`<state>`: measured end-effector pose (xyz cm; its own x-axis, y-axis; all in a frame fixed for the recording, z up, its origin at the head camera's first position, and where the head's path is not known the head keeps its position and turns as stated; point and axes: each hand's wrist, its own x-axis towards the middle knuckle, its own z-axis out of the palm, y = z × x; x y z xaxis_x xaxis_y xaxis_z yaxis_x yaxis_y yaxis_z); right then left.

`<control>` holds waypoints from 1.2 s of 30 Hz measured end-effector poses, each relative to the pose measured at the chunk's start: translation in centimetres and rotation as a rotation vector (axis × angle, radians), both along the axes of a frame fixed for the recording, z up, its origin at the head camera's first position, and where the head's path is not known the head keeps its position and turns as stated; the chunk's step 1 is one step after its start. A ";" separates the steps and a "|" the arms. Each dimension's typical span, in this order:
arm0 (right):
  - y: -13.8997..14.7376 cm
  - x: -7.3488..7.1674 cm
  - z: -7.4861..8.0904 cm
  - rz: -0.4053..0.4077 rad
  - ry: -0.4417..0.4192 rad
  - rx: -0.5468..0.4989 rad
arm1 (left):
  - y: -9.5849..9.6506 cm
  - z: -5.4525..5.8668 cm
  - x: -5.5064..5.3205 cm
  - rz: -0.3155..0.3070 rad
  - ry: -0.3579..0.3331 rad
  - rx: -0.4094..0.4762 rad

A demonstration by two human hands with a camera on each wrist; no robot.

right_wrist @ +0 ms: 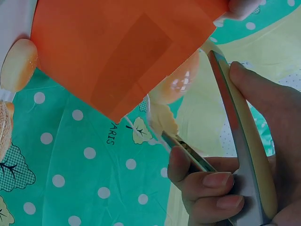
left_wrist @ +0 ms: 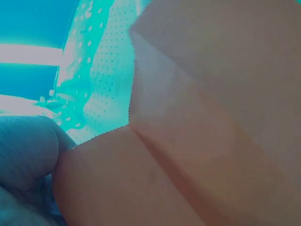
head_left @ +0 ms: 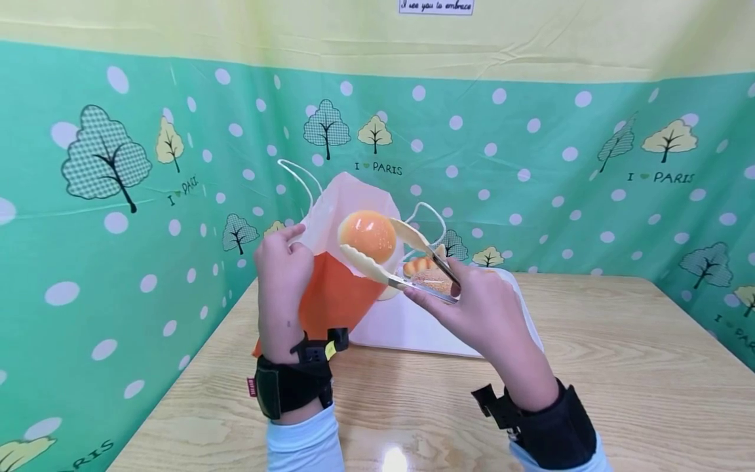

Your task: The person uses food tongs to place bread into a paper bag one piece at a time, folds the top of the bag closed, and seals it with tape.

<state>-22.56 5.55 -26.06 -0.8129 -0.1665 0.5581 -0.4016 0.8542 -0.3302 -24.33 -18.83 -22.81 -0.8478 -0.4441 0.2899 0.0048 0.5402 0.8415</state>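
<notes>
An orange paper bag (head_left: 336, 298) with a pale inside and white cord handles is tilted, its mouth toward me. My left hand (head_left: 282, 282) pinches the bag's rim on the left; the left wrist view shows thumb and fingers (left_wrist: 28, 155) at the paper's zigzag edge. My right hand (head_left: 486, 311) grips a pair of tongs (head_left: 364, 263) with cream scalloped tips. Between those tips sits a shiny round bun (head_left: 370, 236), held at the bag's mouth. In the right wrist view the bag's side (right_wrist: 117, 52) partly covers the bun (right_wrist: 183, 80).
Behind the tongs, a white tray (head_left: 407, 331) on the wooden table (head_left: 619, 367) bears more bread pieces (head_left: 433, 278), partly hidden by the bag and right hand. A green curtain (head_left: 531, 196) printed with trees and dots surrounds the table at the back and sides.
</notes>
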 end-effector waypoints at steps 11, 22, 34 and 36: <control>-0.1 0.0 0.0 0.011 0.064 -0.052 | 0.0 0.0 -0.1 -0.001 0.002 -0.015; 1.3 -0.1 0.9 0.026 0.109 -0.142 | -0.4 -0.1 -0.3 0.004 -0.008 0.004; 8.8 -1.8 2.0 -0.304 0.039 -0.170 | -0.3 -0.4 -0.6 -0.011 -0.001 -0.091; 10.1 -2.4 1.5 -0.359 -0.037 -0.110 | -0.2 -0.4 -0.6 -0.025 -0.006 -0.086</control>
<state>-24.94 15.69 -24.52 -0.8285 0.1918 0.5261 -0.0696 0.8970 -0.4366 -24.89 -19.05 -23.18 -0.8602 -0.3961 0.3211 0.0144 0.6105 0.7919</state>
